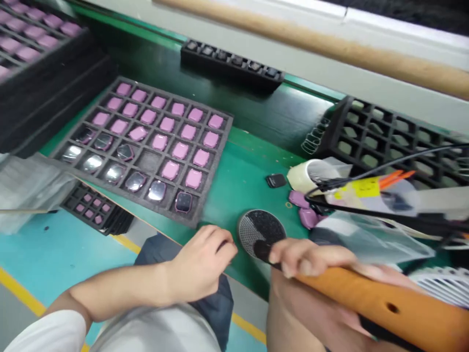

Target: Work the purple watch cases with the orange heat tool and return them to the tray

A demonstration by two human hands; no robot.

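My left hand (208,259) is curled closed just off the front corner of the tray. A dark patch shows between its fingers, but I cannot make out what they hold. My right hand (315,256) grips a long orange-bodied tool (381,300) with a dark, rounded tip. That tip overlaps the edge of a round, dotted black disc (266,225) on the bench. Left of it lies a grey foam tray (216,176) of square compartments. Pink watch-shaped cases (159,142) fill many of them, and glossy dark-faced watches (135,181) sit in others. One inner compartment (148,161) is bare.
Stacked black trays (54,88) of pink cases rise at the left. A narrow black holder (234,68) stands at the back. On the right are a gridded black tray (330,132), a cream cup (300,176), loose pink cases (308,217), a cable (399,161) and clear bags (384,239).
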